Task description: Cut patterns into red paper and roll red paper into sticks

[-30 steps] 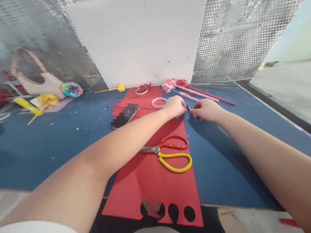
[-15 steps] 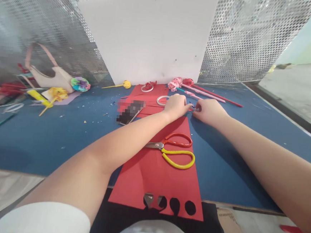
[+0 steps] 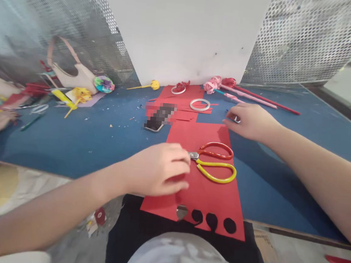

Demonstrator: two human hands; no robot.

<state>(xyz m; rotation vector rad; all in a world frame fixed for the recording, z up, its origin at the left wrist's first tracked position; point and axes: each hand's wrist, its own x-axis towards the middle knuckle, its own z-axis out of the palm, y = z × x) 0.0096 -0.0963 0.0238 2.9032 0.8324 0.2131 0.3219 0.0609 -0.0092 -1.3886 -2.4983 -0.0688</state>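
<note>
My left hand (image 3: 163, 169) hovers over the red sheet of paper (image 3: 207, 194), its fingers curved and apart with nothing seen in them. Just beyond its fingertips lie scissors (image 3: 215, 164) with one red and one yellow handle; the hand hides most of the blades. My right hand (image 3: 249, 119) is closed at the sheet's far right corner, its fingers around something small with dark blue and white showing, whose kind I cannot make out. Round cutouts, some open to the edge, run along the sheet's near edge, which overhangs the table.
Beyond the sheet lie a phone (image 3: 160, 117), a roll of tape (image 3: 200, 104) and red paper strips (image 3: 185, 119). Paper flowers on sticks (image 3: 214, 84) rest farther back. At left are a handbag (image 3: 76, 75), a yellow flower (image 3: 82, 95) and another person's hand (image 3: 0, 121).
My left hand has left my right hand and come back toward me, beside the scissors. My right hand stays at the far corner. The view has shifted, and another person's hand shows at left.
</note>
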